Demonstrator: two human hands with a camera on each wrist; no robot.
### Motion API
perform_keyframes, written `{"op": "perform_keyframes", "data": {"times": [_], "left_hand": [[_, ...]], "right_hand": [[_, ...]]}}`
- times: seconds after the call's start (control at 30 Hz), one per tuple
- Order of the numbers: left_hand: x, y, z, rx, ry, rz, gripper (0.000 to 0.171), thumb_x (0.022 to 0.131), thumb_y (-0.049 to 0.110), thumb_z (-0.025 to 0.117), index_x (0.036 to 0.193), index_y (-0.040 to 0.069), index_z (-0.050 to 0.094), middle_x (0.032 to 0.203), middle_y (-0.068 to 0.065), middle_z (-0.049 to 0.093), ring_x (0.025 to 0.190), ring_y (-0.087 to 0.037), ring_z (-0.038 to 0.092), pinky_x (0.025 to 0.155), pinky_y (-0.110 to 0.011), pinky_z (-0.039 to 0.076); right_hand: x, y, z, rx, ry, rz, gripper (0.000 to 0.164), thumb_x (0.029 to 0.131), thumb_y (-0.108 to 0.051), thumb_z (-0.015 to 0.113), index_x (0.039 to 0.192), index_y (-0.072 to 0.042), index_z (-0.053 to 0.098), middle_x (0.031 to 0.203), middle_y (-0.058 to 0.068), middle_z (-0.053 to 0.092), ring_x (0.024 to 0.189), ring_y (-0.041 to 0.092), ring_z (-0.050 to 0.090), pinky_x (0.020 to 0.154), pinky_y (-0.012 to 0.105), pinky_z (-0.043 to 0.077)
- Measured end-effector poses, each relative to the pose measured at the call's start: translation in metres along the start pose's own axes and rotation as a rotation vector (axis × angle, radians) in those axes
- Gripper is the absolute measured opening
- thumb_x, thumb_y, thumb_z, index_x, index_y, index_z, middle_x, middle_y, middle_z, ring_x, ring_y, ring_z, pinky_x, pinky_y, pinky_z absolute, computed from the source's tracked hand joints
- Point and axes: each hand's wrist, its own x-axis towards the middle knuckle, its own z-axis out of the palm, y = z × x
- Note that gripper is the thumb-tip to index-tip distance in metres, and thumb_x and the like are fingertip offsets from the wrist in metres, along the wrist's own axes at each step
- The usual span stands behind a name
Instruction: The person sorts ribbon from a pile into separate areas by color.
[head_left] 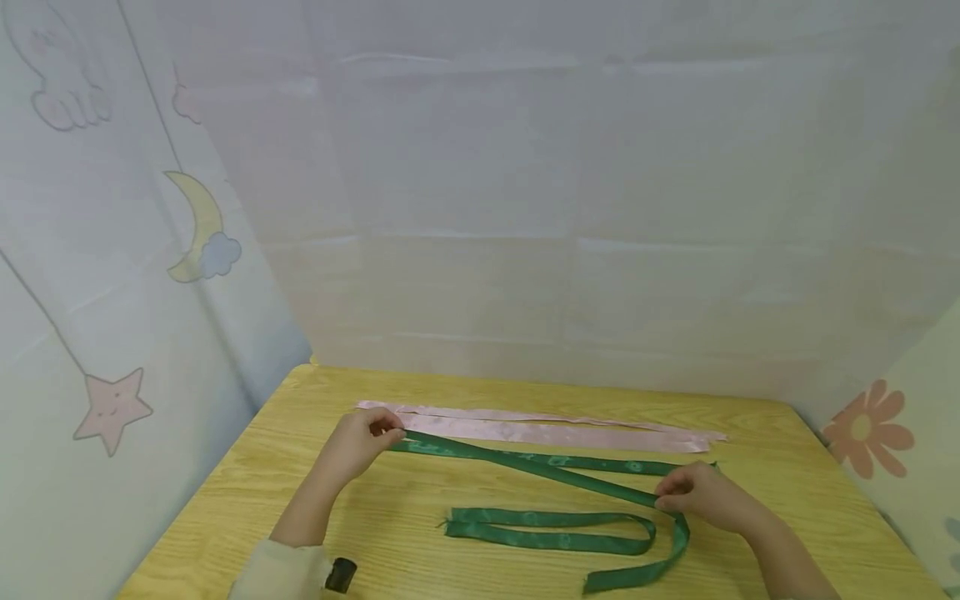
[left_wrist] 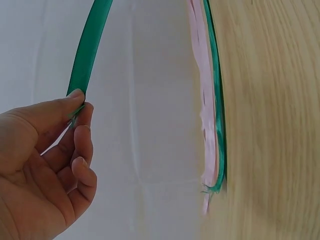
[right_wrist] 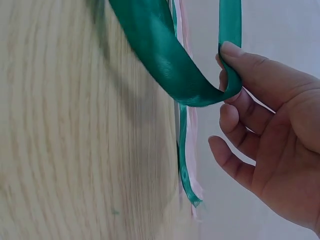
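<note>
My left hand (head_left: 360, 446) pinches the frayed end of a green satin ribbon (head_left: 555, 472) between thumb and forefinger. Farther along the same ribbon, my right hand (head_left: 708, 496) grips it with thumb and index finger, the other fingers loosely bent. Between the hands the strip runs nearly straight, slanting down to the right. Past the right hand its tail (head_left: 678, 546) curves back toward the front of the table. In the right wrist view the ribbon (right_wrist: 170, 70) loops under the thumb. The left wrist view shows the pinched end (left_wrist: 87, 55) close up.
Behind the held strip, another green ribbon (head_left: 626, 467) lies across the wooden table (head_left: 247, 508). Pink ribbons (head_left: 517, 432) stretch along the back. Nearer the front lies a green ribbon folded double (head_left: 562, 542). A small black object (head_left: 341, 575) sits by the left sleeve (head_left: 277, 571).
</note>
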Motion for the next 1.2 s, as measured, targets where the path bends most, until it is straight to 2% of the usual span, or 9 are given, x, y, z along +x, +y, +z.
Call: {"op": "perform_keyframes", "data": {"times": [0.2,0.43,0.57,0.77,0.93,1.0,1.2], "left_hand": [[-0.001,-0.019,0.000,0.001,0.011,-0.060,0.006,0.085,0.017,0.068,0.086,0.012,0.066,0.083,0.003,0.059,0.076,-0.014,0.052,0.067,-0.032,0.044],[0.000,-0.046,0.003,-0.011,0.007,-0.167,0.006,0.086,0.015,0.067,0.089,0.011,0.066,0.085,0.000,0.060,0.077,-0.016,0.053,0.064,-0.031,0.045],[0.001,-0.058,0.001,-0.008,0.017,-0.224,0.008,0.086,0.015,0.066,0.091,0.008,0.065,0.087,-0.003,0.061,0.076,-0.017,0.054,0.062,-0.031,0.045],[0.000,-0.073,-0.004,-0.013,0.023,-0.283,0.009,0.087,0.013,0.064,0.091,0.005,0.064,0.086,-0.005,0.060,0.074,-0.019,0.054,0.060,-0.032,0.046],[-0.002,-0.085,-0.010,0.027,0.043,-0.291,0.010,0.088,0.013,0.063,0.090,0.004,0.065,0.087,-0.006,0.061,0.077,-0.020,0.053,0.065,-0.036,0.044],[-0.003,-0.089,-0.012,0.031,0.052,-0.290,0.011,0.087,0.013,0.063,0.090,0.003,0.065,0.086,-0.006,0.061,0.077,-0.021,0.053,0.066,-0.037,0.044],[-0.004,-0.094,-0.017,-0.002,0.046,-0.311,0.013,0.088,0.013,0.062,0.091,0.001,0.065,0.086,-0.008,0.061,0.074,-0.021,0.051,0.063,-0.035,0.042]], "right_hand": [[-0.003,0.010,-0.004,0.004,0.007,0.019,0.023,0.088,-0.019,0.064,0.097,0.002,0.066,0.088,0.007,0.065,0.076,0.010,0.060,0.065,0.028,0.048],[-0.014,0.017,-0.012,-0.061,0.043,0.047,0.025,0.087,-0.022,0.065,0.097,0.001,0.066,0.089,0.005,0.065,0.076,0.007,0.058,0.064,0.027,0.047],[-0.020,0.019,-0.017,-0.115,0.089,0.096,0.027,0.086,-0.025,0.066,0.098,-0.001,0.067,0.091,0.004,0.065,0.078,0.010,0.058,0.065,0.029,0.048],[-0.030,0.029,-0.026,-0.125,0.140,0.159,0.028,0.087,-0.027,0.064,0.099,-0.002,0.066,0.093,0.005,0.064,0.081,0.014,0.057,0.066,0.032,0.047],[-0.038,0.044,-0.034,-0.104,0.137,0.145,0.029,0.090,-0.026,0.060,0.101,0.001,0.065,0.095,0.008,0.064,0.078,0.008,0.057,0.065,0.031,0.048],[-0.040,0.049,-0.036,-0.097,0.140,0.166,0.031,0.091,-0.027,0.060,0.102,0.001,0.065,0.095,0.008,0.064,0.079,0.009,0.057,0.067,0.033,0.048],[-0.044,0.060,-0.038,-0.066,0.190,0.264,0.037,0.090,-0.033,0.059,0.106,0.000,0.064,0.105,0.014,0.062,0.094,0.028,0.058,0.074,0.043,0.049]]}}
